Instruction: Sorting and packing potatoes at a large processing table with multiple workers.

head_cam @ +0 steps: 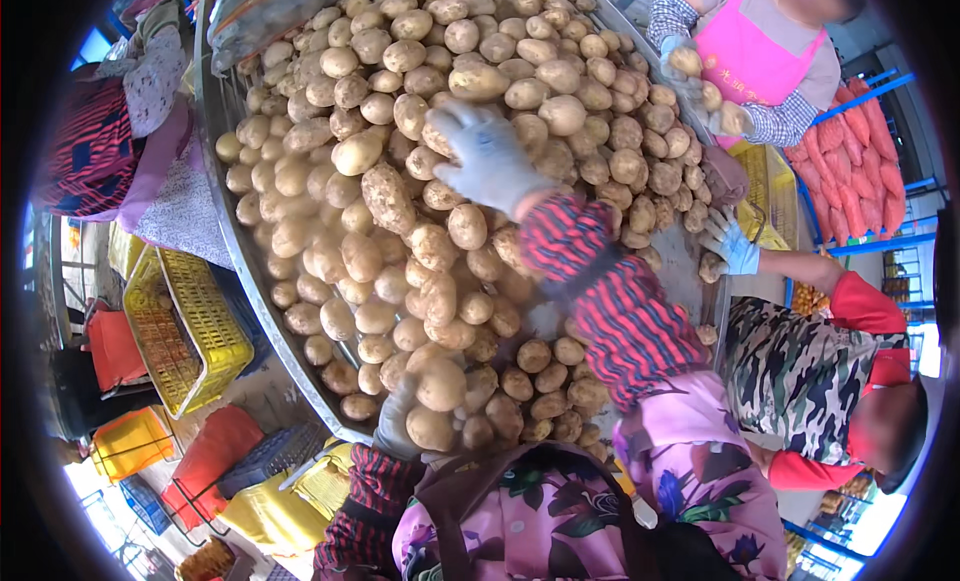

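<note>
A large heap of unwashed potatoes (465, 228) fills the metal-sided table before me. My right hand (487, 157), in a pale grey-blue work glove, reaches far onto the heap. Its fingers are spread about a potato (437, 141) and do not look closed on it. Close to my body, my left hand (397, 420), gloved in grey, cups a round potato (440, 386) and a second potato (430, 429) below it; its fingertips are partly hidden.
A metal rim (259, 296) borders the table's left side. Co-workers stand around it; one gloved hand (731, 243) touches the right edge, and another person holds potatoes (711, 96). Yellow crates (187, 326) stand at left, red net sacks (851, 161) at far right.
</note>
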Demonstrator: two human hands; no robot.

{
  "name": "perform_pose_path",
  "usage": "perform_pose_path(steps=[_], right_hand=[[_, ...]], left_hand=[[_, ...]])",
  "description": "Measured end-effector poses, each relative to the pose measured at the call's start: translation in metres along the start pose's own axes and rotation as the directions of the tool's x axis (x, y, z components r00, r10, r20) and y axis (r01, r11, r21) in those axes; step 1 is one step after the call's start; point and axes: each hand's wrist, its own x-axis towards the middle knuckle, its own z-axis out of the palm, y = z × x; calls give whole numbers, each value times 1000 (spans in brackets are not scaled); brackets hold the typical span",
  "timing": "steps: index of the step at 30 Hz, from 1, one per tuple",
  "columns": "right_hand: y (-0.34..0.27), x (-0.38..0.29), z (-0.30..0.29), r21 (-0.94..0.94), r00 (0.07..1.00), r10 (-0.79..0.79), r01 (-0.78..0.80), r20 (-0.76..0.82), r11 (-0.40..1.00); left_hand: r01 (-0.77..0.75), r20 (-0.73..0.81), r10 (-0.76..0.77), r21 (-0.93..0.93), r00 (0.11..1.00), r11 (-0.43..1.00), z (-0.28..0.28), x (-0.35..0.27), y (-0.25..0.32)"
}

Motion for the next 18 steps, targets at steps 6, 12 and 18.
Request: perform_pose_path(steps=[6, 12, 18], right_hand=[[-15, -16, -13, 312, 985, 173, -169, 16, 935], [-57, -122, -48, 695, 989, 150, -103, -7, 712], [-91, -175, -39, 833, 946, 303, -74, -116, 548]], left_hand=[[-5, 202, 121, -495, 972, 869, 38, 38, 44], [-325, 191, 323, -24, 927, 946, 25, 77, 37], [-276, 261, 273, -26, 926, 961, 1, 80, 1]])
